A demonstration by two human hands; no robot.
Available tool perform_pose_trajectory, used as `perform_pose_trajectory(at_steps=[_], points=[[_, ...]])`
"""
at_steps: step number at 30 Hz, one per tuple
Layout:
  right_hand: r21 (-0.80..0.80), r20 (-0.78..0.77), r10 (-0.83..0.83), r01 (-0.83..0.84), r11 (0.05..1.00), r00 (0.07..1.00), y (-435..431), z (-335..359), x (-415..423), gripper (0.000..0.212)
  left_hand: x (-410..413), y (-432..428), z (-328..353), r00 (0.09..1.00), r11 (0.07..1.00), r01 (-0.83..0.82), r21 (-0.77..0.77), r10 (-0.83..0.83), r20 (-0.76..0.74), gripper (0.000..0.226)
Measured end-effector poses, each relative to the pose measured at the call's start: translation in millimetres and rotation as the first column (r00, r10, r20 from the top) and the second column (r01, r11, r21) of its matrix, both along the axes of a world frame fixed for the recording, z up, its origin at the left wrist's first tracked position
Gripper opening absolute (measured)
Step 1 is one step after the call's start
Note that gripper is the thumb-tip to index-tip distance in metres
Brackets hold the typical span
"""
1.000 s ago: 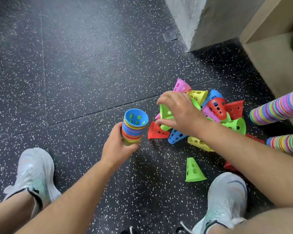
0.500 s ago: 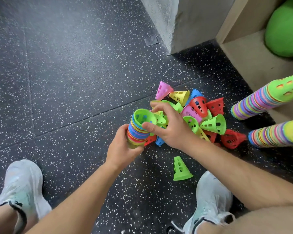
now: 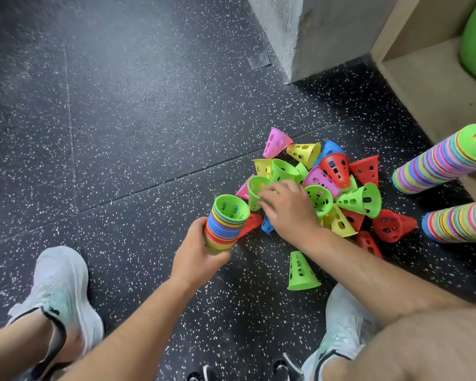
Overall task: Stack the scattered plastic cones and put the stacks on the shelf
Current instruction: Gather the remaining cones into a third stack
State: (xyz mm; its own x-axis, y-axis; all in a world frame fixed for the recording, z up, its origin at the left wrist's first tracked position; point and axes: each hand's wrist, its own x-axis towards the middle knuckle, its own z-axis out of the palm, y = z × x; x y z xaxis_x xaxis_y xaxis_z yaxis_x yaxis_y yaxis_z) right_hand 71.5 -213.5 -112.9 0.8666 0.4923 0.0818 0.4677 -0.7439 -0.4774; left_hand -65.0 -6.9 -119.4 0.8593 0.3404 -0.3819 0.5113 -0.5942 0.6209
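**Operator:** What is in my left hand?

**Spotter:** Your left hand (image 3: pixel 195 257) grips a short stack of cones (image 3: pixel 226 224) at the centre of the frame, with your fingers wrapped round its lower part. The open end faces up. A green cone with slots in its wall sits on top, and thin blue, red, yellow and purple rims show beneath it.

**Operator:** And my right?

**Spotter:** Your right hand (image 3: pixel 289 210) is just right of that stack, over the near edge of the loose pile (image 3: pixel 338 171). Its fingers curl over the rim of a green cone (image 3: pixel 254 188). The pile lies on the speckled black floor (image 3: pixel 121 133). It mixes pink, yellow, blue, red and green perforated cones, tipped every way. A lone green cone (image 3: pixel 301 272) stands upright below the pile, near your right shoe (image 3: pixel 341 325).

**Operator:** The tall ones?

**Spotter:** They are at the right edge. The upper tall stack (image 3: pixel 440 163) is capped green, and the lower tall stack (image 3: pixel 459 224) is below it. Both are beside the wooden shelf (image 3: pixel 429 86) in the upper right corner.
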Motion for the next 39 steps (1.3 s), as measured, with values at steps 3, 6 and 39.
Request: perform_pose_trajectory(at_steps=[3,6,39], points=[[0.176,-0.023,-0.042,0.045,0.983,0.999,-1,13,-1,0.016,1,-1,-1,1.000,1.000,0.008,0.003,-0.008,-0.006,0.071],[0.344,-0.012,-0.061,0.061,0.937,0.998,-4,30,-6,0.015,3,-2,-1,1.000,1.000,0.009,-0.012,-0.009,-0.011,0.072],[0.142,-0.208,0.104,-0.075,0.987,0.972,27,2,-14,0.023,-30,30,-19,0.992,0.990,-0.129,0.058,0.129,0.007,0.070]])
